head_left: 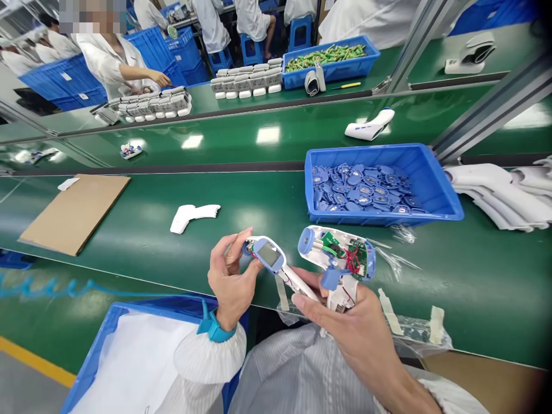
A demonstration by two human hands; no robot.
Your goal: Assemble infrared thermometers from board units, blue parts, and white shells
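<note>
Over the near edge of the green bench I hold an opened handheld thermometer in two parts. My left hand (233,276), with a teal band on its wrist, is closed in a pinch at the head of the white thermometer half with a display (269,255). My right hand (351,322) grips the handle of that half, and also the handle of the thermometer half with circuit boards (345,253). Green boards, red wires and a round blue end piece show inside the second half. A loose white shell (185,218) lies on the bench, to the left beyond my left hand.
A blue bin (383,217) of blue plastic pieces stands behind my right hand. White shells (495,184) are stacked at right; a brown board (75,210) lies at left. Beyond are a conveyor (233,141), a bin of green-yellow parts (330,75) and a co-worker (116,63).
</note>
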